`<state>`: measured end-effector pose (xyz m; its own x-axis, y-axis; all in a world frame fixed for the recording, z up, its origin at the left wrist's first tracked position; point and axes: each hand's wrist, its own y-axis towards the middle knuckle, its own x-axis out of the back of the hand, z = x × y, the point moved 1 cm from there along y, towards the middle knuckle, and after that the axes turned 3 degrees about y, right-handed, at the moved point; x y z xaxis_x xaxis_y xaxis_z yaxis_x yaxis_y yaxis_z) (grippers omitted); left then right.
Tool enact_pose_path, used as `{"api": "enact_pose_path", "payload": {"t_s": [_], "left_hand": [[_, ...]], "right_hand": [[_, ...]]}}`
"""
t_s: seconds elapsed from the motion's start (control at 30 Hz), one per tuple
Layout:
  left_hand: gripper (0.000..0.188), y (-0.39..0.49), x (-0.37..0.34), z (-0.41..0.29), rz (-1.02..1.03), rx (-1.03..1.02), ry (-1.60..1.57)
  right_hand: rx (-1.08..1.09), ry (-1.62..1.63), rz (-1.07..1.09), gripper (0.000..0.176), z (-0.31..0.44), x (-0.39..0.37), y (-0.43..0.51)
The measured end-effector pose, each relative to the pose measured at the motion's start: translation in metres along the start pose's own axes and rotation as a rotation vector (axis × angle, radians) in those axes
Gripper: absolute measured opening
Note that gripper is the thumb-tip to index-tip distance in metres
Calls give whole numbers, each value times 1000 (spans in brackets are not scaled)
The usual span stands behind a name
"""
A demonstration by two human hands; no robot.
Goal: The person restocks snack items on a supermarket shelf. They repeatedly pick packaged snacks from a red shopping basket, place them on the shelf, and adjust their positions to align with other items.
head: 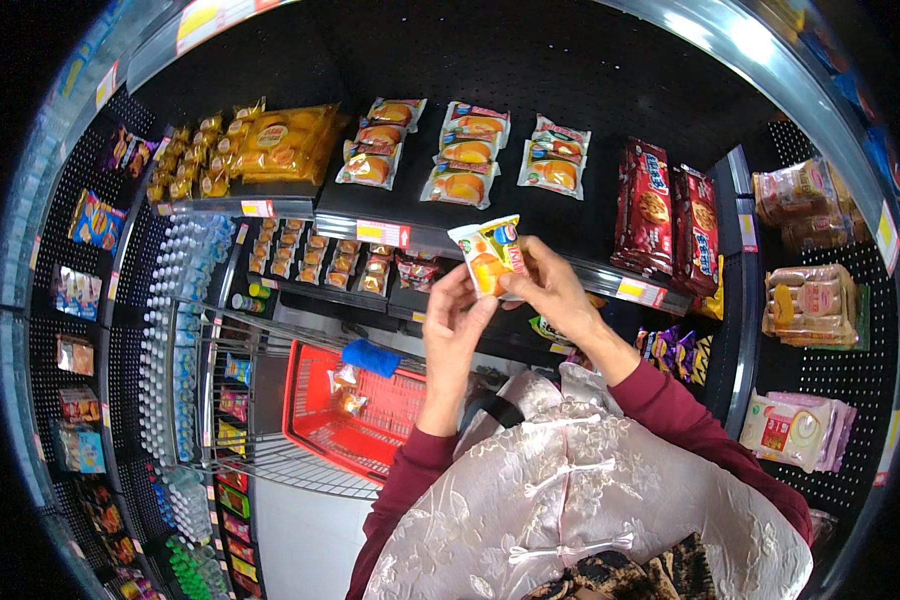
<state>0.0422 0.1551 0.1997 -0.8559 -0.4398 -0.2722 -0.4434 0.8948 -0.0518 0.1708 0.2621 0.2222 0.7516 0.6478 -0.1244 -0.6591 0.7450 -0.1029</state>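
Observation:
A small packaged bun [487, 259] in a white and yellow plastic wrapper is held upright between both hands, just in front of a shelf edge. My left hand [454, 311] grips its lower left edge with thumb and fingers. My right hand [551, 289] holds its right side, thumb over the wrapper's front. Beyond the hands, similar wrapped buns [461, 180] lie in three overlapping rows on the black shelf [412, 214].
A red shopping basket [296, 397] with a few small packages sits in a metal wire cart [307, 480] at the lower left. Dark red cookie packs [645, 210] and yellow bagged cakes [285, 142] stand on the shelf. Bottles [187, 337] line the left; packaged breads [810, 304] hang or stand at right.

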Motion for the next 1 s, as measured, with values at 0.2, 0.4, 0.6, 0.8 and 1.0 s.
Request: {"api": "enact_pose_path", "payload": {"t_s": [0.2,0.4,0.6,0.8,1.0], "left_hand": [[47,26,12,-22,-9,-36,232],[21,44,1,-13,9,-6,274],[16,77,-28,3,-22,-68,245],[9,105,-46,27,-15,-84,324],[15,120,-55,42,16,-185,444]], "right_hand": [[66,-238,110,52,24,31,-10],[50,-179,-241,50,-2,42,-1],[208,-486,-578,41,-10,53,7],[174,-477,-706,36,-28,62,27],[283,-514,-775,27,-45,69,41]]}}
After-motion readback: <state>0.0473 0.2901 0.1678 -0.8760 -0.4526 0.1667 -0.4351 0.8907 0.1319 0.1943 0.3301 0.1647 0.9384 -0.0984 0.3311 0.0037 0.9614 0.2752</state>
